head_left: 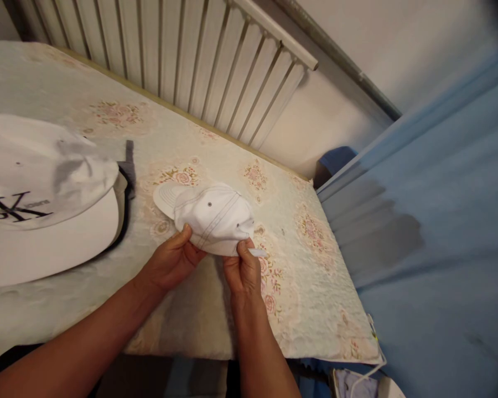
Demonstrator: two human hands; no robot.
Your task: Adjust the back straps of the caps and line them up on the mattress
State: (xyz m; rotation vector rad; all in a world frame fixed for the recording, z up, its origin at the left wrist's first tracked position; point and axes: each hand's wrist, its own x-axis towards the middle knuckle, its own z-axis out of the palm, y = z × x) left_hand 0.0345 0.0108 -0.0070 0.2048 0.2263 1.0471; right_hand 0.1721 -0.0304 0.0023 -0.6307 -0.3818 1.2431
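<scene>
A white baseball cap (216,213) with dark stitching and small eyelets is held between my two hands, just above the flowered cloth. Its brim points to the upper left. My left hand (176,257) grips the cap's lower edge near the brim, thumb on the outside and fingers underneath. At the back edge, by the white strap (257,252), my right hand (243,265) pinches the fabric between thumb and fingers. The fingertips inside the cap are hidden.
On the left lies a stack of caps, a white one (45,182) with black letters on top. A flowered cover (315,287) spreads over the table. Behind stands a white radiator (170,55); a blue curtain (440,221) hangs at the right. A white cable (369,373) dangles at the near right corner.
</scene>
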